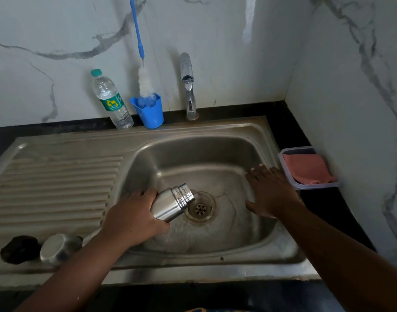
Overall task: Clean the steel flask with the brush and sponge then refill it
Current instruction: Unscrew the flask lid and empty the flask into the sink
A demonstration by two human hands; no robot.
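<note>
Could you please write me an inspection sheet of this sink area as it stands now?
Surface: stainless steel sink with ribbed drainboard; basin looks wet around the drain.
Job's things: open steel flask tilted, mouth toward the round drain; blue-handled bottle brush standing in a blue plastic cup; clear plastic water bottle beside it; orange sponge-like pad in a clear plastic tray.
Clutter: steel cap and black lid on the drainboard.
Hands: left hand grips the flask; right hand open, holding nothing.
Cables: nothing seen.
Surroundings: chrome tap, not running; marble-patterned walls.
</note>
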